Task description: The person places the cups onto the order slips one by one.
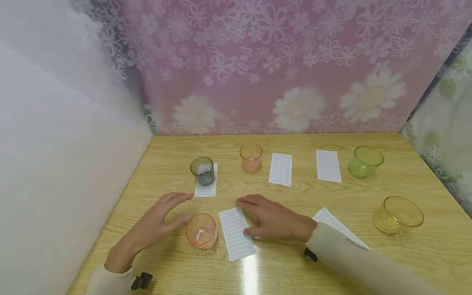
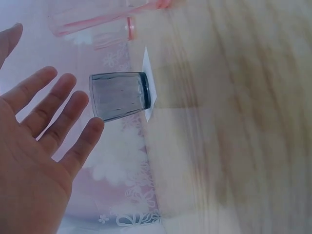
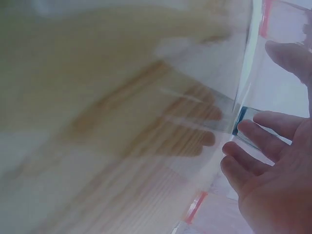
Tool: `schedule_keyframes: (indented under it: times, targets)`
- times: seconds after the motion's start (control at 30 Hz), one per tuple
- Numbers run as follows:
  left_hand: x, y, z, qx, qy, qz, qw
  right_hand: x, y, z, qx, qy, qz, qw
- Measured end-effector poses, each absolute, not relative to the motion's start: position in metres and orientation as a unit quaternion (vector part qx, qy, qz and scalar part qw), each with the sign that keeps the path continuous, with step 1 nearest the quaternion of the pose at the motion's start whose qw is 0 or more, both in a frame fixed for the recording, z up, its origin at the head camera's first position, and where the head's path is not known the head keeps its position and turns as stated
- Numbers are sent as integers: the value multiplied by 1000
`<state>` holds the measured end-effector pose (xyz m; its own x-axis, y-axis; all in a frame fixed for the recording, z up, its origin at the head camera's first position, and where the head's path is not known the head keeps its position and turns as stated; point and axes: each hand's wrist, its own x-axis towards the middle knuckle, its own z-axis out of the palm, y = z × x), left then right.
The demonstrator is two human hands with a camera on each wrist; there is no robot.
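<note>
My left hand (image 1: pixel 162 221) hovers above the table with its fingers spread and nothing held. Its thumb is close to the rim of a pink glass cup (image 1: pixel 201 235); whether they touch I cannot tell. In the left wrist view a dark grey glass cup (image 2: pixel 119 96) appears beyond the fingers of the left hand (image 2: pixel 39 146). That grey cup (image 1: pixel 203 174) stands on a lined paper slip (image 1: pixel 205 191). My right hand (image 1: pixel 265 217) holds nothing and is at the right edge of another lined slip (image 1: pixel 236 237). The right wrist view shows its fingers (image 3: pixel 263 139) loosely extended.
An orange-pink cup (image 1: pixel 251 159) stands at the back. Two lined slips (image 1: pixel 280 169) (image 1: pixel 328 165) lie right of it, then a green cup (image 1: pixel 363 164). A yellow cup (image 1: pixel 394 217) stands at right. Another slip (image 1: pixel 337 223) lies partly under the right sleeve. A white wall (image 1: pixel 73 143) borders the left.
</note>
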<state>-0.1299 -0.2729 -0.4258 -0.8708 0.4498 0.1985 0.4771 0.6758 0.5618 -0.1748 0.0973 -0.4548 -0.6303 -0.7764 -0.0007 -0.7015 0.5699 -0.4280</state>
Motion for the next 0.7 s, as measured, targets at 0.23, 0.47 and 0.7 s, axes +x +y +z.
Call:
schedule_keyframes:
  times: [0.23,0.47,0.7]
  targets:
    - [-119,-273,-432,-262,-915,-306,8,-167,102,-453,-433,874,-198,101]
    - [-111,-270,-437,-274,-912,-305,4,-163,104,-456,-444,868,-187,117]
    - [-110,-264,-443,-298,-903,-308,-9,-161,105,-458,-459,863,-180,111]
